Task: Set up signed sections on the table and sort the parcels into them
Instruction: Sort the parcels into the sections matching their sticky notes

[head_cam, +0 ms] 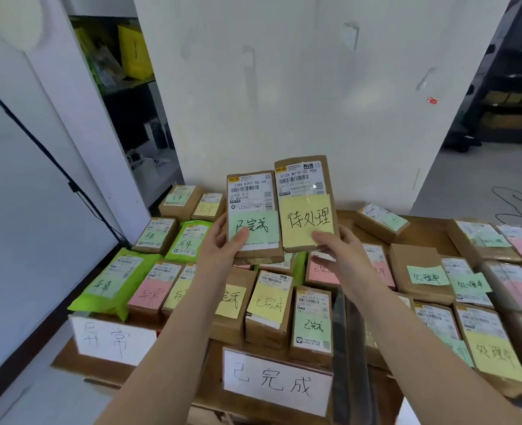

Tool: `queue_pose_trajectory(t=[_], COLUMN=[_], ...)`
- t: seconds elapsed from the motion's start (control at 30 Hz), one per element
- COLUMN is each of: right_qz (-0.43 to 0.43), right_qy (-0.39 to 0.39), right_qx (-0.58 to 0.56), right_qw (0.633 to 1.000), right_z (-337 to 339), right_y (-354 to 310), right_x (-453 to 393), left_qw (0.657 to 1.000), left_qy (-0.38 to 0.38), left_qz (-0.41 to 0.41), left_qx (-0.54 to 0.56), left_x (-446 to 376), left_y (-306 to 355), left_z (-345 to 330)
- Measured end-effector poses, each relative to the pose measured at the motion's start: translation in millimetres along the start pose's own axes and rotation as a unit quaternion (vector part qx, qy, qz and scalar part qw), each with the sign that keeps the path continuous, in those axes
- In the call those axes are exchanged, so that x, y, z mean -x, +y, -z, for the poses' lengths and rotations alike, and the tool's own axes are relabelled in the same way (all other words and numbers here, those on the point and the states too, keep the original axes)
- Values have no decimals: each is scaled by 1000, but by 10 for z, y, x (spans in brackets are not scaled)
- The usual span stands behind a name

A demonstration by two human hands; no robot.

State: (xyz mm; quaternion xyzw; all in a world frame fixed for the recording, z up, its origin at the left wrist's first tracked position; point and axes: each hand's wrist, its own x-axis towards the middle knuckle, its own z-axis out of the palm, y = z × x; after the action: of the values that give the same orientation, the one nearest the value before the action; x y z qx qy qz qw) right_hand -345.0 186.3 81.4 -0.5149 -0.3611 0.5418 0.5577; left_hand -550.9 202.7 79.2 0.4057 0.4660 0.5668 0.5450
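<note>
I hold two brown cardboard parcels up side by side above the table. My left hand (pixel 223 243) grips the parcel with the green note (pixel 252 207), thumb on the note. My right hand (pixel 338 250) grips the parcel with the yellow note (pixel 305 194), thumb on its lower edge. Below them stand two white section signs: the left sign (pixel 114 340) at the table's front left and the middle sign (pixel 276 383) at the front centre. Behind each sign lie several noted parcels.
A dark divider strip (pixel 341 332) separates the middle group from parcels with green, pink and yellow notes on the right (pixel 428 271). Green mailer bags (pixel 115 283) lie at the left. A white wall stands behind the wooden table (pixel 422 231); shelves flank it.
</note>
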Motion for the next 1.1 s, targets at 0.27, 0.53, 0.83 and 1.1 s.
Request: queue_pose_trajectory(t=[0.27, 0.53, 0.83, 1.1], right_qz=[-25, -76, -116, -132], right_qy=[31, 68, 125, 140], right_qx=[-25, -78, -73, -9], right_qw=[999, 992, 983, 981], right_z=[-155, -276, -347, -292], right_y=[8, 129, 455, 814], right_x=[-503, -1294, -2366, -2986], left_qw=[1000, 998, 991, 978], left_qy=[4, -4, 1, 5], left_qz=[20, 55, 113, 158], left_qx=[-22, -31, -69, -139], left_x=[-577, -1493, -2649, -3245], left_y=[-111, -309, -846, -1404], left_z=[97, 80, -65, -124])
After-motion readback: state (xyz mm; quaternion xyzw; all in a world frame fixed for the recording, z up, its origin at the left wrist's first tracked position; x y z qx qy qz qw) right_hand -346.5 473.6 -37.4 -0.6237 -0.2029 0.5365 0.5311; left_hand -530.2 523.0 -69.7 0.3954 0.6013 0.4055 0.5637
